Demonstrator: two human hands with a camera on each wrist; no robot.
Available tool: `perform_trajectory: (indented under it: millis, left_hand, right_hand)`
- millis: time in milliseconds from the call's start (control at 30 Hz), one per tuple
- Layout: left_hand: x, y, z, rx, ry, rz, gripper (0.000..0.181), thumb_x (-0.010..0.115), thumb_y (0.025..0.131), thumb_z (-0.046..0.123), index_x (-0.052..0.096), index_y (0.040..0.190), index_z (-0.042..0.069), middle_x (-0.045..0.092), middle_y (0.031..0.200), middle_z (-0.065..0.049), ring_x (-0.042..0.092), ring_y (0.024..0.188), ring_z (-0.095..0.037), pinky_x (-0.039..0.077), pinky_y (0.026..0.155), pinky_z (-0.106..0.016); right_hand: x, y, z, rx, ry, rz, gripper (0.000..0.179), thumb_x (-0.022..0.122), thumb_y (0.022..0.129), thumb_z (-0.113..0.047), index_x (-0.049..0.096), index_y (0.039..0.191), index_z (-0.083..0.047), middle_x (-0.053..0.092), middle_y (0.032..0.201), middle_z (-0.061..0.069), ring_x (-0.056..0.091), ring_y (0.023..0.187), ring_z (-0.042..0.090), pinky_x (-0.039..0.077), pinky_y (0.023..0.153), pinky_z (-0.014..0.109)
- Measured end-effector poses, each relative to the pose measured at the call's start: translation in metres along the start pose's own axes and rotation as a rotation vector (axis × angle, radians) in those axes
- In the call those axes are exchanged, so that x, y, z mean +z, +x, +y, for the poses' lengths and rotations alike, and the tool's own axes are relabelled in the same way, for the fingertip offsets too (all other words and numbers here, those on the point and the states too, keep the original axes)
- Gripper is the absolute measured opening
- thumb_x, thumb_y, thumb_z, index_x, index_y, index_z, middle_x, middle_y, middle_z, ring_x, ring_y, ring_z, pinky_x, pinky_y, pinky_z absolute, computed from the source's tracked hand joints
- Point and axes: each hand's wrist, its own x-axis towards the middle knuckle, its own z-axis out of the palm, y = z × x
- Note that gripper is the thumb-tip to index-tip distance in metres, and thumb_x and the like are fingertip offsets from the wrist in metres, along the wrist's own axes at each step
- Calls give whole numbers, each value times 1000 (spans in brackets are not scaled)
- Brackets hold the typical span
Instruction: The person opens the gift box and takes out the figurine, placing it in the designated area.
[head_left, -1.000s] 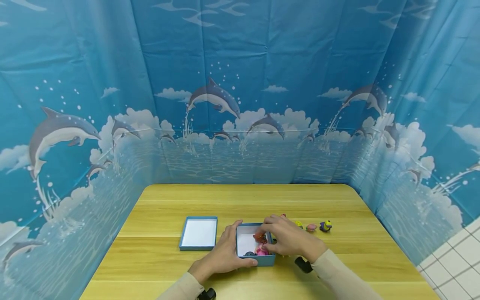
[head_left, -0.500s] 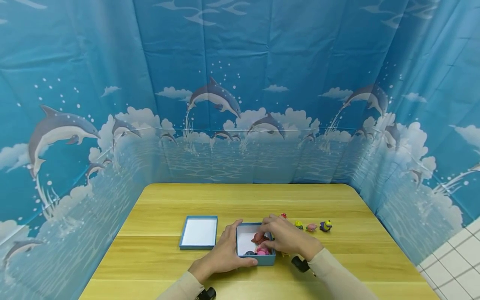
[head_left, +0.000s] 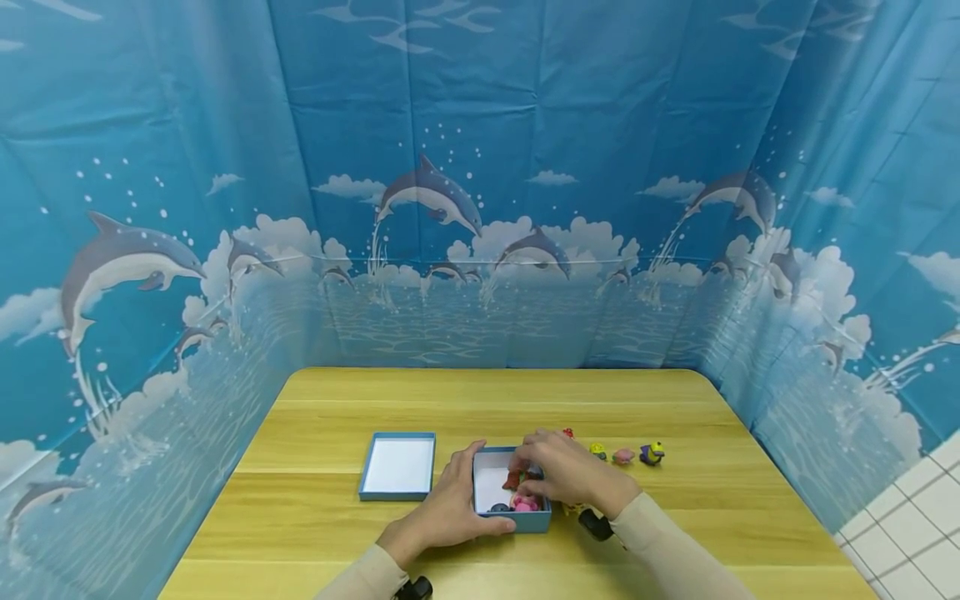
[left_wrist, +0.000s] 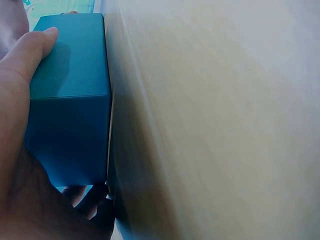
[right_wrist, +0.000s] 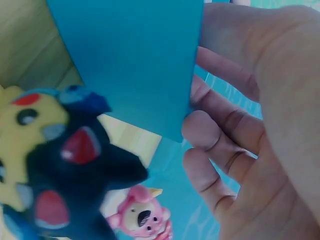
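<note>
My left hand (head_left: 448, 508) grips a small blue box (head_left: 531, 523) by its left side, thumb along the front wall and fingers round toward the back. Over the right wall of the box reaches my right hand (head_left: 572, 473), its fingertips down inside on a reddish-brown toy figure (head_left: 512, 481), partly hidden by the fingers. A pink toy figure (head_left: 525, 503) and a dark grey one (head_left: 500, 507) lie at the front of the white interior. In the left wrist view, the left thumb (left_wrist: 35, 50) lies flat against the box's wall.
A shallow blue lid (head_left: 397, 496) with white inside lies left of the box. Right of it stand a purple-and-yellow figure (head_left: 651, 452), a pink one (head_left: 623, 456) and a yellow one (head_left: 597, 450). A yellow-and-black figure (right_wrist: 65, 160) appears close in the right wrist view.
Inside the box, the reddish-brown figure has turned and shifted slightly under my right fingers. The right hand has edged a little left; my left hand keeps its grip on the box.
</note>
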Motion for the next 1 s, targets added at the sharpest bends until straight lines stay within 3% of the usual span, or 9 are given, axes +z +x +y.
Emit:
perform_trajectory:
  millis: [167, 300, 400, 567, 767, 1000]
  left_hand:
    - [-1, 0, 0, 4, 7, 1, 137, 88, 90, 81, 11, 188, 24, 44, 173, -16, 56, 143, -27, 57, 112, -60]
    - [-1, -1, 2, 8, 5, 5, 137, 88, 89, 81, 12, 188, 23, 43, 175, -17, 55, 146, -29, 57, 114, -61]
    - [-1, -1, 3, 8, 1, 8, 137, 88, 89, 81, 12, 187, 23, 43, 175, -17, 55, 145, -28, 57, 114, -61]
    - [-1, -2, 4, 15, 0, 5, 137, 88, 90, 81, 12, 188, 21, 41, 177, -17, 54, 149, -30, 56, 117, -61]
    - [-2, -4, 4, 23, -6, 3, 137, 87, 90, 81, 12, 188, 21, 40, 179, -18, 53, 154, -32, 55, 119, -62]
    - [-2, -4, 5, 22, -3, 2, 138, 87, 90, 82, 12, 188, 21, 41, 178, -18, 53, 154, -31, 56, 118, -63]
  right_hand:
    - [-4, 9, -6, -3, -101, -38, 23, 95, 100, -26, 90, 122, -18, 86, 112, -3, 67, 96, 10, 61, 89, 38]
    - [-5, 16, -12, 4, -112, -88, 22, 95, 101, -26, 92, 120, -17, 90, 110, -4, 56, 85, 8, 53, 82, 33]
    - [-5, 18, -15, 22, -65, -128, 16, 93, 103, -24, 92, 118, -18, 90, 111, -5, 54, 88, 8, 50, 86, 37]
    - [-3, 21, -15, 11, 40, -187, 15, 88, 105, -14, 91, 119, -18, 87, 115, -6, 71, 104, 11, 55, 104, 49]
    - [-4, 26, -15, -37, 113, -237, 22, 82, 105, -2, 89, 121, -16, 82, 116, -2, 74, 104, 9, 64, 98, 33]
    - [-4, 36, -18, 8, 158, -314, 29, 84, 104, 3, 88, 126, -14, 86, 119, -5, 77, 113, 6, 66, 103, 30]
